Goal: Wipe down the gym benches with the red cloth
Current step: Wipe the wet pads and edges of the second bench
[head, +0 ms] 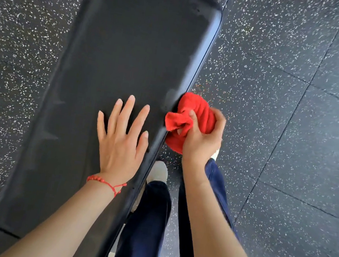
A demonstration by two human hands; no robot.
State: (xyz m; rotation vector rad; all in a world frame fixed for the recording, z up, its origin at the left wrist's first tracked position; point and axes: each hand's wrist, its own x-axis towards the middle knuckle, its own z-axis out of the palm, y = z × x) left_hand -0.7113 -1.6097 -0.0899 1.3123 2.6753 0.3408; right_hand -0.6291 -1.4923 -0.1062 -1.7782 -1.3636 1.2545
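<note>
In the head view, a black padded bench (117,60) is seen running lengthwise away from the person, its long axis tilted slightly to the right. The left hand (122,141) is laid flat on the bench pad, fingers (128,109) straight and spread, holding nothing. The red cloth (189,118) is bunched and gripped in the right hand (203,137), whose fingers are curled around it, thumb pressed into the folds. The cloth is held against the bench's right side edge, level with the left hand's fingertips. The right hand is judged the working one. Since the bench edge stretches ahead of the cloth, the coming stroke is likely to be made along that long axis. A speckled rubber floor (287,101) is seen around the bench.
</note>
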